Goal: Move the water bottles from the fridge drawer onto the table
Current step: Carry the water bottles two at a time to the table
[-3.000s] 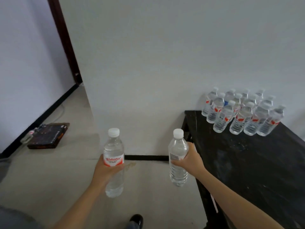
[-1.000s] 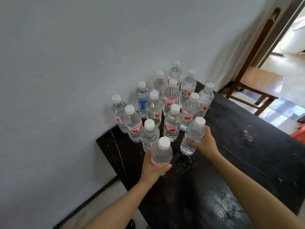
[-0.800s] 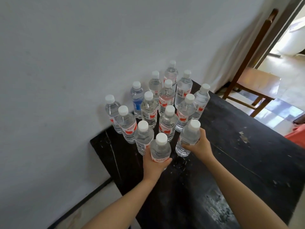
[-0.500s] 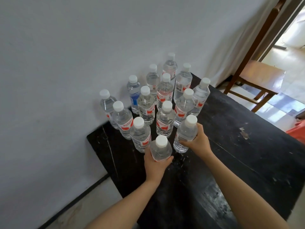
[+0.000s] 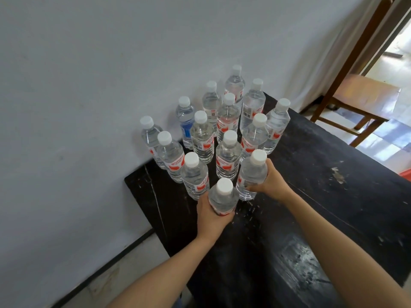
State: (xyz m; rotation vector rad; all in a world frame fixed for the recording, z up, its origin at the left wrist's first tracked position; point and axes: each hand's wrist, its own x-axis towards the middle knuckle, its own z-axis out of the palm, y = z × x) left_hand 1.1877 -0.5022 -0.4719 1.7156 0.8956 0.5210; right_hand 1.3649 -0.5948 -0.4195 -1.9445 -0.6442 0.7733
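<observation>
My left hand [image 5: 211,218] grips a clear water bottle [image 5: 222,197] with a white cap and red label, held upright at the near edge of the bottle group. My right hand [image 5: 272,184] grips a second bottle [image 5: 252,174] just to its right, upright on or just above the black table [image 5: 322,207]. Behind them, several more capped bottles [image 5: 226,134] stand in rows in the table's far left corner against the wall; one has a blue label [image 5: 185,127]. The fridge drawer is not in view.
A white wall runs along the table's left side. A wooden chair [image 5: 360,94] stands beyond the table's far end, by a bright doorway. The table's left edge [image 5: 142,207] drops to the floor below. Something red [image 5: 407,173] shows at the right edge.
Three seconds ago I carried both bottles over the floor toward the table. Both are now down at the front of the group, and over the last second my hands have barely shifted.
</observation>
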